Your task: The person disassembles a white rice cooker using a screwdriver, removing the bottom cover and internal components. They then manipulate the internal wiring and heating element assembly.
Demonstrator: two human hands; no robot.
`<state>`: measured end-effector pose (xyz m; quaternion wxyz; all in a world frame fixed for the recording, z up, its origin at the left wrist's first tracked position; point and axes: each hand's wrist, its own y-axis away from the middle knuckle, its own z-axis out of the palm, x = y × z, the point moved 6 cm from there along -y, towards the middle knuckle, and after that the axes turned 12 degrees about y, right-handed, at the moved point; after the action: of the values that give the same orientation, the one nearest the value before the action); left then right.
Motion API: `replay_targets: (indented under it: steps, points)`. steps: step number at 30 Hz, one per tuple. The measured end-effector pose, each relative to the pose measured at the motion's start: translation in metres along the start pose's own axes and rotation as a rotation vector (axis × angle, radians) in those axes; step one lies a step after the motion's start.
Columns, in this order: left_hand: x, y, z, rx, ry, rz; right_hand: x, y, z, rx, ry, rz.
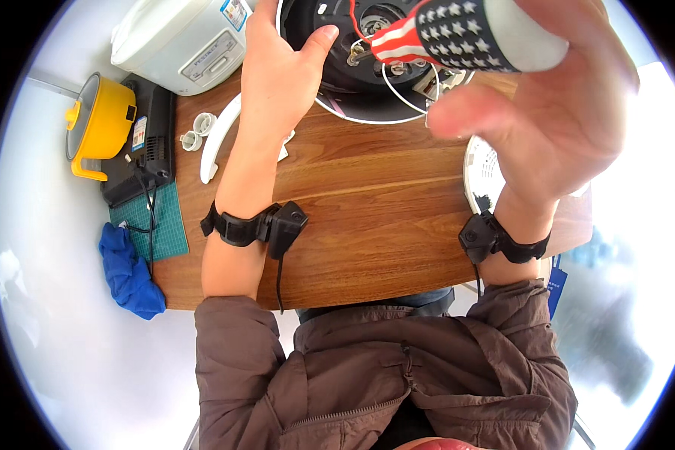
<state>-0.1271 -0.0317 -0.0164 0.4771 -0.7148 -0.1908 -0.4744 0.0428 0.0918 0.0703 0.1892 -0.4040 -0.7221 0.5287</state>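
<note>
Right hand (555,112) nearest lens, wrapped round tool handle (457,34) with stars-and-stripes pattern, above desk's (367,210) far right edge; handle likely light, stiff, slick; best gripped mid-barrel; left hand (277,71) spread open on black upturned appliance base (345,52) at far edge.

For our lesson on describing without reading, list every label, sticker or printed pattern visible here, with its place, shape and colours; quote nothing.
Panel label on the white rice cooker: far left of the table, rectangular, pale grey with dark print.
Small sticker on that cooker's top: rectangular, blue and white.
Label on the black box beside the yellow pot: narrow, white.
Patterned handle in the right hand: red-and-white stripes, white stars on dark blue.
</note>
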Motion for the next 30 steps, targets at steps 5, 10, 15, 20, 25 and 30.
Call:
replay_targets:
  steps: [5,10,15,20,25,30]
  points:
    - [-0.005,-0.002,0.002,0.012,0.031,0.029,0.002,-0.001,-0.015,0.018,0.007,-0.009]
    - [-0.011,0.000,-0.003,0.007,0.028,0.070,0.002,0.002,-0.009,0.023,-0.026,-0.011]
    - [-0.005,0.000,-0.001,0.006,0.020,0.048,-0.002,0.001,-0.004,0.008,0.008,0.001]
    - [0.001,-0.003,0.004,-0.011,0.116,0.001,0.000,-0.004,-0.011,0.018,-0.024,-0.026]
    - [-0.006,-0.003,0.000,0.009,0.040,0.066,0.012,-0.005,-0.016,0.005,-0.170,-0.115]
    - [-0.007,-0.002,-0.002,0.022,-0.006,0.057,0.005,-0.009,-0.007,0.019,-0.154,-0.050]
